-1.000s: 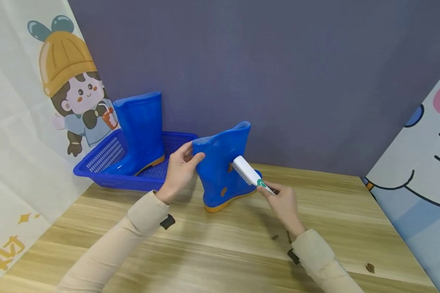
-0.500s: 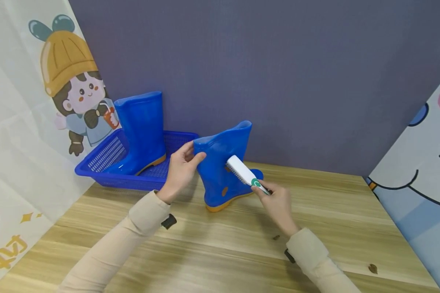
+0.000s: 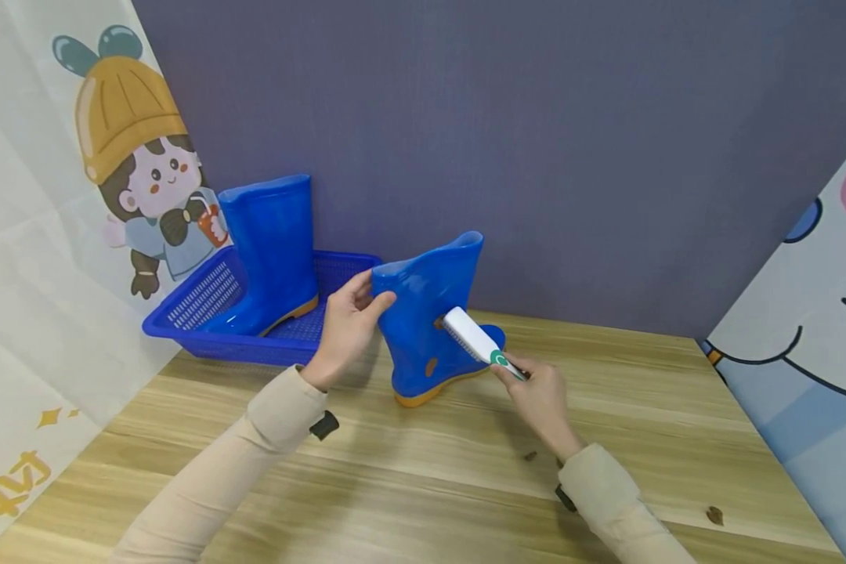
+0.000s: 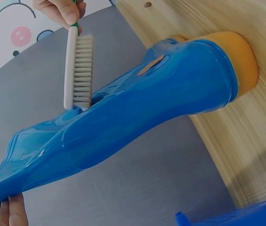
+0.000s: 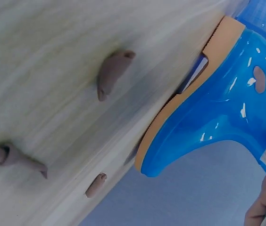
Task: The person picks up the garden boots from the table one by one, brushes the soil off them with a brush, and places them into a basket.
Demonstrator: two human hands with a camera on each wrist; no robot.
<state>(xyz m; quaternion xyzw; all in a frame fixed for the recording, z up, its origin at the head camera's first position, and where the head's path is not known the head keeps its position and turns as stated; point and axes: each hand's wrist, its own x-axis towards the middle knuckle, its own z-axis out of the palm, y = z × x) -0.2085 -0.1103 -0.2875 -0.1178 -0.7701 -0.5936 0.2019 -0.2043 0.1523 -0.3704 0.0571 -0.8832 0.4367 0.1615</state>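
Observation:
A blue rain boot (image 3: 416, 313) with an orange sole stands on the wooden table in the head view. My left hand (image 3: 348, 325) pinches the top rim of its shaft, thumb on the near side. In my right hand (image 3: 539, 395) is a white brush (image 3: 471, 335) with a green-marked handle. Its bristles (image 4: 83, 70) meet the side of the shaft in the left wrist view. Two brown smudges mark the boot; the lower brown smudge (image 5: 259, 79) is near the heel, the upper one partly behind the brush head.
A second blue boot (image 3: 271, 251) stands in a blue plastic basket (image 3: 240, 351) at the left. Several brown bits lie on the table (image 3: 395, 486), among them a curled piece (image 3: 714, 515) at the right. A grey panel (image 3: 536, 157) rises behind.
The brush shifts left and up along the boot's shaft, then back a little right and down. My left hand and the boot stay nearly in place.

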